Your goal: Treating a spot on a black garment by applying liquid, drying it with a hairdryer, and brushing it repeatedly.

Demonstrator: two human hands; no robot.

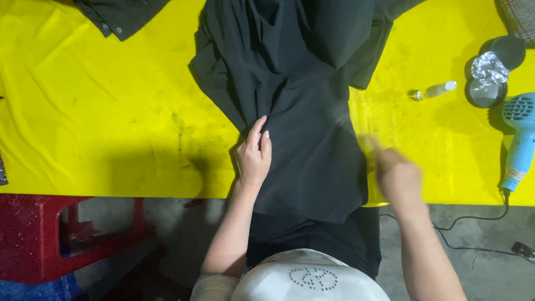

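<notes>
The black garment (301, 111) lay spread down the middle of the yellow table (111, 111), its lower end hanging over the near edge. Left hand (253, 156) rested flat and open on its left side. Right hand (395, 173), blurred at the cloth's right edge — grip impossible to tell. A blue hairdryer (521, 139) sat at the right edge.

right hand (397, 174) motion-blurred, fingers unclear | black garment (301, 111) cut off at top edge
</notes>
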